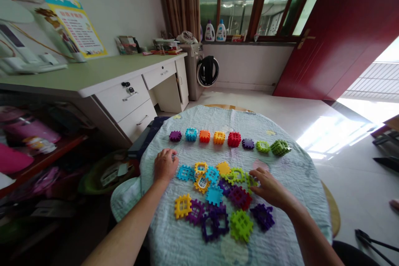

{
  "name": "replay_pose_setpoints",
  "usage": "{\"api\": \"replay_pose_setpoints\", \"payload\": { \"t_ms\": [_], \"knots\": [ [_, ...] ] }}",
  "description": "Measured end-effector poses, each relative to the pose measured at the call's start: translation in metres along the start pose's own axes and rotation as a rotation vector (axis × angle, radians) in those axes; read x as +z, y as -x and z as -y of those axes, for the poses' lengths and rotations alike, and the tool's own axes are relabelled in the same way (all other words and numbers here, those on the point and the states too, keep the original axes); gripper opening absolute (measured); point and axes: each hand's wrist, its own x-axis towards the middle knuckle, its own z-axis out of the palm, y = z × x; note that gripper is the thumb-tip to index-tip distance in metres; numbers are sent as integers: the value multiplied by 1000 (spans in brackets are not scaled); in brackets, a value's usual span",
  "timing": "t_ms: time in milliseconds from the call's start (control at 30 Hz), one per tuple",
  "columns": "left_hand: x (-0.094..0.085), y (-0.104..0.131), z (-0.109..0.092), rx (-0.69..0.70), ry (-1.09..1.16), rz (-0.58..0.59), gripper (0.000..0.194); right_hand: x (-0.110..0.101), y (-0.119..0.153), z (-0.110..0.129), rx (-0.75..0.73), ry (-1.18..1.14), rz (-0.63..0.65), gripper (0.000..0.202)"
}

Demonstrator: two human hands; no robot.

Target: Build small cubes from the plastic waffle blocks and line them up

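My left hand (pixel 166 165) rests on the cloth, fingers apart and holding nothing, left of some blue pieces (pixel 185 173). At the right of the pile, my right hand (pixel 264 183) has its fingertips at a green piece (pixel 251 180); whether it grips the piece is unclear. Flat notched pieces lie loosely between and below the hands: yellow (pixel 183 206), light blue (pixel 214 195), purple (pixel 238 196), dark purple (pixel 262 216) and green (pixel 241 225). Beyond them runs a row of stacks or blocks, including purple (pixel 175 136), blue (pixel 191 134), orange (pixel 205 136), red (pixel 234 139) and green (pixel 280 147).
The round table (pixel 280 241) is covered by a pale blue cloth. A desk (pixel 118 68) stands at the back left, with a washing machine (pixel 193 70) beyond it. A red door (pixel 336 33) is at the right. A cluttered shelf (pixel 46 158) stands at the left.
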Motion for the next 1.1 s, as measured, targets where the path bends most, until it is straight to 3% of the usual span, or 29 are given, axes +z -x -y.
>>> {"api": "replay_pose_setpoints", "payload": {
  "t_ms": [167, 300, 400, 533, 667, 933, 1033, 1100],
  "knots": [
    [0, 0, -1, -6, -3, 7, 19, 1, 0, 2, -5, 34, -26, 37],
    [0, 0, -1, -5, 0, 6, 20, 1, -5, -1, 20, 85, -8, 14],
    [0, 0, -1, -10, 4, 3, 20, 1, -13, 3, 5, 120, -87, 11],
    [-1, 0, -2, -14, 5, -5, 20, 6, -30, 28, -69, 53, -210, 10],
    [-1, 1, -1, -13, 9, -7, 19, 15, -51, 61, -183, 0, -184, 18],
    [-1, 1, -2, -37, 19, 2, 17, 22, -78, 80, -14, 150, -50, 24],
    [-2, 1, -3, -39, 23, 8, 17, 18, -80, 90, 16, 199, -74, 25],
    [-3, 1, -4, -40, 25, 14, 17, 17, -83, 103, -40, 164, -101, 28]
  ]
}}
